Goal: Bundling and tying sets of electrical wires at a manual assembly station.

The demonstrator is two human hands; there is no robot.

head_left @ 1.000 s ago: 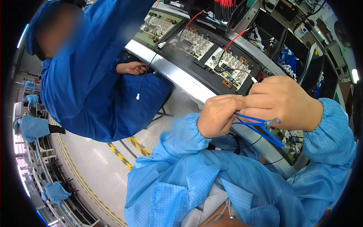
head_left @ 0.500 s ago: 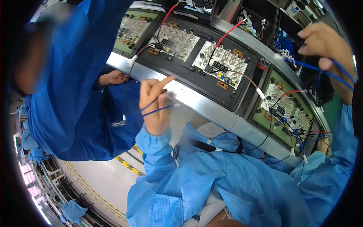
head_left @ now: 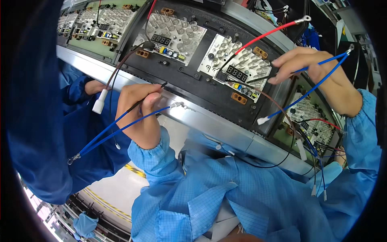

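Note:
My left hand (head_left: 139, 115) is closed in a pinch on a doubled blue wire (head_left: 102, 136) with a dark tip, in front of the metal rail. That wire's two strands meet at a ring terminal (head_left: 73, 159), and one ends in a pale connector (head_left: 176, 105). My right hand (head_left: 314, 72) pinches a similar blue wire (head_left: 314, 88). Its dark end points at the right edge of a white circuit board (head_left: 209, 66); whether it touches is unclear. A white connector (head_left: 263, 120) hangs from its other strand. The board carries clear domed parts, a digit display and red and brown leads.
A second white board (head_left: 195, 40) lies beside it in the black fixture (head_left: 173, 76). Green trays hold more boards (head_left: 117, 18) at both sides. The metal rail (head_left: 201, 109) runs along the near edge. At left stands a co-worker in dark blue (head_left: 36, 121), one hand (head_left: 93, 87) near the rail.
My right hand has come left to the board with its blue wire. My left hand's extended finger has folded into a pinch on its wire's dark tip. The fixture appears farther left and larger.

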